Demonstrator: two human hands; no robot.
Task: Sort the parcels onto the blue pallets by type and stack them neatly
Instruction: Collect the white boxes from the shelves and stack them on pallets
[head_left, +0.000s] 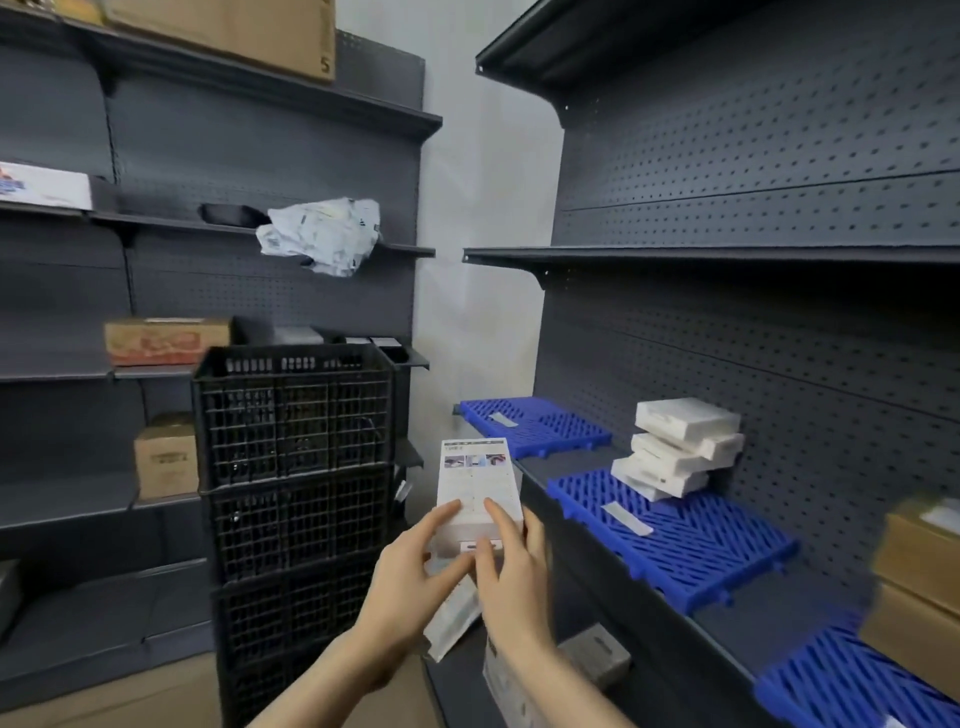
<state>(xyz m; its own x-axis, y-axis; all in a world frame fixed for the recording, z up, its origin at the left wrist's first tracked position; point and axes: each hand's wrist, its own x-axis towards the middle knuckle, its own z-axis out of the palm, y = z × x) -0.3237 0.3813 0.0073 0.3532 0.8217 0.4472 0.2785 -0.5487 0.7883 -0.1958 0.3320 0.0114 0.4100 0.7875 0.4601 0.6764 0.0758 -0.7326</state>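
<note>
Head: flat white carton (479, 491), ribbed blue pallets (680, 540)

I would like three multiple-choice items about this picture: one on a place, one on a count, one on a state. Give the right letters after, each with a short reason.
1. Where does the stack of white boxes rest?
A. on the middle blue pallet
B. in the black crates
C. on the floor

2. How many blue pallets lie on the right shelf?
A. one
B. three
C. five

3. How is the white box in front held?
A. by no hand
B. by the left hand alone
C. by both hands, with the right hand

Key: 1 A, the stack sits at that pallet's back edge; 2 B, three pallets show in a row; 3 C, fingers of both hands lie on the box.
</note>
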